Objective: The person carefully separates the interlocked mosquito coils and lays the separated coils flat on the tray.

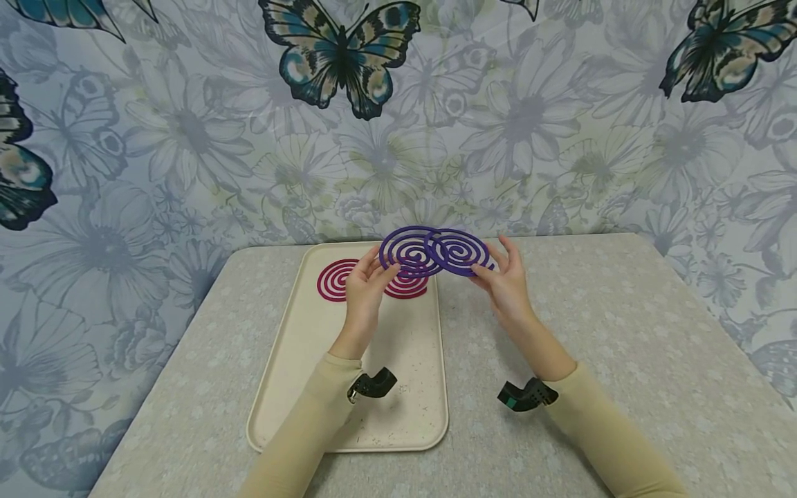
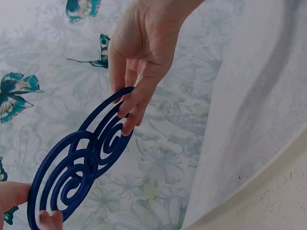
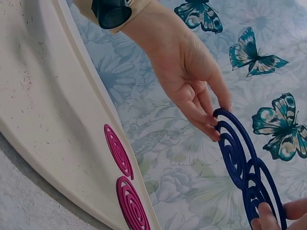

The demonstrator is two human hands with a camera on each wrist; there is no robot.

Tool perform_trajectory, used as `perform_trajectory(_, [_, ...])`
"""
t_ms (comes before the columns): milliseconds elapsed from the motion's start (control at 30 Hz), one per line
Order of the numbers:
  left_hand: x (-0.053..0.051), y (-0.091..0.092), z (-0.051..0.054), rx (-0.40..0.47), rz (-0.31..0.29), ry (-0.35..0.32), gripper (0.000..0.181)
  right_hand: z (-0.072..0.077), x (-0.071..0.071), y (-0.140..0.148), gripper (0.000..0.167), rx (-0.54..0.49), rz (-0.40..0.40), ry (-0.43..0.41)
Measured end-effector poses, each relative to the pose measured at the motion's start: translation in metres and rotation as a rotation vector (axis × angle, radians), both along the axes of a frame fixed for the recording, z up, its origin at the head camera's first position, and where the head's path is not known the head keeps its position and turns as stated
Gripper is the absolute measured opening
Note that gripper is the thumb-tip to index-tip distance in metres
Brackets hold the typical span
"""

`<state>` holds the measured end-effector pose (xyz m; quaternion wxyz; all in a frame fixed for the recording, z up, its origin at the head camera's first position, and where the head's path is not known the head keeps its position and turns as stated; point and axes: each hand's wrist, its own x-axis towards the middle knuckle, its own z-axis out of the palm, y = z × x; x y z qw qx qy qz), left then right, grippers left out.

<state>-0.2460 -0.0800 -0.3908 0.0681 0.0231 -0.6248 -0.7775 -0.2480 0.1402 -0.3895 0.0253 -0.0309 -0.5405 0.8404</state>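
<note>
In front of me the left hand (image 1: 367, 287) and the right hand (image 1: 512, 287) hold up two flat purple spirals shaped like mosquito coils. Between thumb and fingers, the left hand pinches the outer edge of the left purple coil (image 1: 414, 259). The right purple coil (image 1: 459, 252) is pinched the same way by the right hand. Their inner edges overlap, and their rings cross in the left wrist view; whether they are joined cannot be told. Beneath, two pink spiral coils (image 1: 407, 286) lie on the cream tray (image 1: 405, 373), partly hidden by the left hand.
The tray takes up the table's left-middle part, with small dark crumbs on its near half. A light patterned cloth (image 1: 598, 346) covers the table. Behind it stands a wall (image 1: 498, 152) with flowers and butterflies. Each wrist wears a small black camera (image 1: 373, 382).
</note>
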Motion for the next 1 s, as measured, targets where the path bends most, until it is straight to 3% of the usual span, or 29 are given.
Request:
perform_trajectory(333, [-0.001,0.003,-0.003,0.003,-0.013,-0.056,0.06,-0.001,0.002,0.0,0.074,0.078,-0.091,0.043])
perform_trajectory(567, [-0.001,-0.002,-0.002,-0.022,0.02,-0.083,0.063,0.002,0.001,0.004,0.074,0.065,-0.104,0.002])
perform_trajectory(1000, [-0.008,-0.02,0.005,-0.015,0.039,-0.086,0.061,0.006,-0.002,0.01,0.094,0.057,-0.14,-0.018])
